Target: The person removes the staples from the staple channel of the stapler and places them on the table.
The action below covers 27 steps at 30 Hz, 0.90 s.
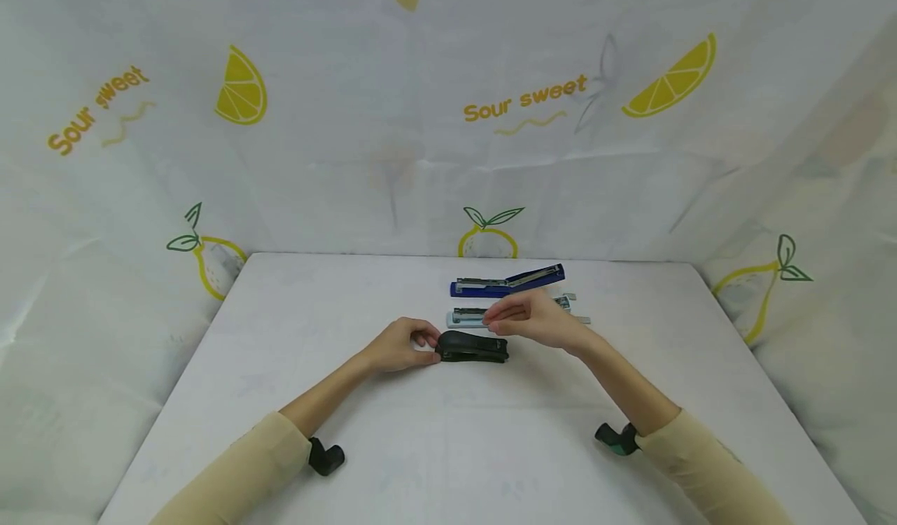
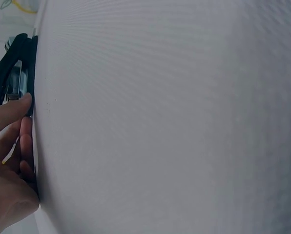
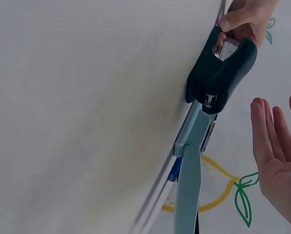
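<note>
A black stapler (image 1: 473,347) lies on the white table with its top arm raised a little off its base. My left hand (image 1: 402,346) pinches the base at its left end, thumb on the near side; in the left wrist view the thumb (image 2: 12,110) presses there. Above the stapler's right part hovers my right hand (image 1: 531,320), fingers fairly straight and nothing in them. In the right wrist view that hand (image 3: 282,156) is apart from the black stapler (image 3: 218,73). Just behind is a light blue stapler (image 1: 462,319), spread open and partly hidden by the right hand.
Farther back lies a dark blue stapler (image 1: 483,287), its top arm swung up to the right. Small pale pieces (image 1: 585,320) show right of the light blue stapler. A white curtain (image 1: 336,120) with lemon prints rises behind the table (image 1: 336,291).
</note>
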Each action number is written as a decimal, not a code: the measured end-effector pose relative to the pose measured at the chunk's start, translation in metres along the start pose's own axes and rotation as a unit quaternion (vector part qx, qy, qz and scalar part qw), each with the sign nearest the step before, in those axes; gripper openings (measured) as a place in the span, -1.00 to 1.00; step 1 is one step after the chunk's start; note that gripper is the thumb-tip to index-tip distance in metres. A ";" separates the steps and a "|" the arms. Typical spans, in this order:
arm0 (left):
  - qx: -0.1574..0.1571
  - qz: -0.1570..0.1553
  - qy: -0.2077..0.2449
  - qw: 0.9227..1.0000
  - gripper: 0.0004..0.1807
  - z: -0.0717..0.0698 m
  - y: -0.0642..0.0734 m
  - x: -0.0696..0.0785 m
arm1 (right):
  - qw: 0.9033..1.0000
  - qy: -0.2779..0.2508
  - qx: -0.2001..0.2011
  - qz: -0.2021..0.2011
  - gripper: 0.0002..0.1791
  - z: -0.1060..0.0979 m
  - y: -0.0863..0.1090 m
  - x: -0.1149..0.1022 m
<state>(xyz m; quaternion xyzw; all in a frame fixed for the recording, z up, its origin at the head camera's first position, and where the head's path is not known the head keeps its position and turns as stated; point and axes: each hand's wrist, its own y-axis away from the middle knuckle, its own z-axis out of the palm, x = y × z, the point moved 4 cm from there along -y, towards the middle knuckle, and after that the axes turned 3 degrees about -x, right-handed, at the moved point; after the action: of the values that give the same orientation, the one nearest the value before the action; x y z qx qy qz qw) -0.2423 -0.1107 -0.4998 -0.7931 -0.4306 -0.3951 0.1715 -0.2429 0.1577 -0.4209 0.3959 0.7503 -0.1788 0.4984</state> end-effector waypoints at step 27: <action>0.052 0.018 0.012 0.998 -0.83 -0.003 0.005 -0.009 | 0.997 0.026 -0.010 -0.067 -0.63 0.050 -0.038 -0.004</action>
<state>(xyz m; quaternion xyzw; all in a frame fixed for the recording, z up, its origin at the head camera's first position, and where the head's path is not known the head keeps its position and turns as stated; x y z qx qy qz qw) -0.2430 -0.1204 -0.5047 -0.7858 -0.4343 -0.3788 0.2246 -0.2413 0.0996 -0.4437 0.3437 0.7897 -0.1940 0.4696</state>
